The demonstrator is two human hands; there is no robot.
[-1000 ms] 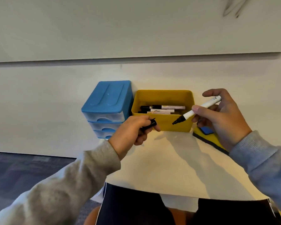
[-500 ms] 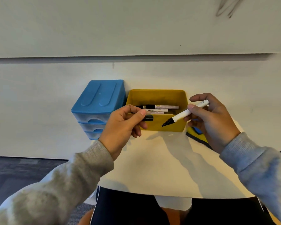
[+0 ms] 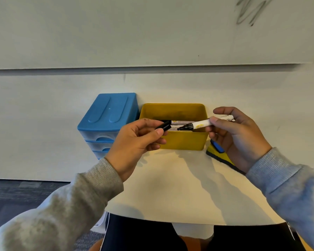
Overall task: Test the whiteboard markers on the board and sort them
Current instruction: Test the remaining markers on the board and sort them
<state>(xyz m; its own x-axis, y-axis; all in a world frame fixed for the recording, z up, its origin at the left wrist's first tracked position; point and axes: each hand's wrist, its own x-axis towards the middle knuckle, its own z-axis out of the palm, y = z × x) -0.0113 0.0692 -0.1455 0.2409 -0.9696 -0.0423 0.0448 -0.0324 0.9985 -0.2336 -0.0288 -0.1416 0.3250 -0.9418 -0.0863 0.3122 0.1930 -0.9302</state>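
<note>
— We see the left hand [image 3: 134,142] pinching the black cap [image 3: 164,127], now nearer the marker [image 3: 205,123] tip than before.
— Right hand [image 3: 237,134] fingers grip the marker over the yellow bin [image 3: 181,142]; they're seemingly apart.

No text can be read anywhere. The held marker [image 3: 205,123] carries a blurred yellow mark. Labels on the markers in the yellow bin [image 3: 181,140] are illegible.

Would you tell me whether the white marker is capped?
Uncapped: the white marker in the right hand shows its bare tip; the left hand pinches the black cap apart.
</note>
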